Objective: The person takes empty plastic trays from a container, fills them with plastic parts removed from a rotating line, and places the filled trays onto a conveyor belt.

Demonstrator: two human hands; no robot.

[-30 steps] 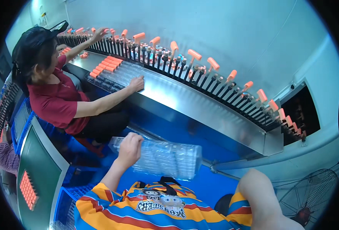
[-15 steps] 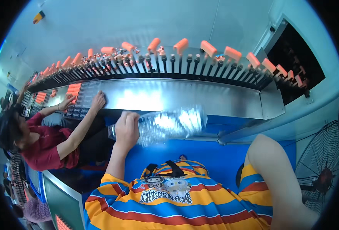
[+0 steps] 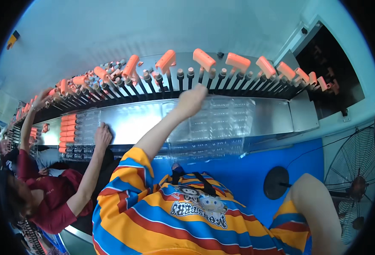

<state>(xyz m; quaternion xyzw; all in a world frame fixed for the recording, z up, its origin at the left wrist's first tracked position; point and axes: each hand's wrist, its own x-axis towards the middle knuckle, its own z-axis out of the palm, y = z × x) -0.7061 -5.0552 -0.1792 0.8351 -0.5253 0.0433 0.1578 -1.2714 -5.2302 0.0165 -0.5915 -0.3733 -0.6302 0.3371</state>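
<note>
My left hand [image 3: 193, 101] is over the front of the row of black pegs [image 3: 180, 78], fingers curled, just below a curved orange plastic piece [image 3: 205, 59] on a peg. Whether the fingers grip anything is hidden. Under and right of my left forearm, a clear plastic tray [image 3: 221, 121] with rows of moulded pockets lies across the metal ledge [image 3: 272, 119], its near part hanging over the front edge. No orange pieces show in it. My right arm [image 3: 317, 204] is bent at the elbow on the right, and its hand is outside the picture.
A co-worker in a maroon shirt [image 3: 70, 193] sits at left, one hand [image 3: 103, 135] beside a clear tray partly filled with orange pieces [image 3: 68, 127], the other at the pegs. A dark wall opening [image 3: 331, 63], a round black base [image 3: 276, 182] and a caged fan [image 3: 357, 182] are at right.
My left hand has gone forward and right to the pegs, having let go of the clear tray, which now lies on the ledge. The orange pieces on pegs have shifted. The co-worker's far hand has reached to the pegs.
</note>
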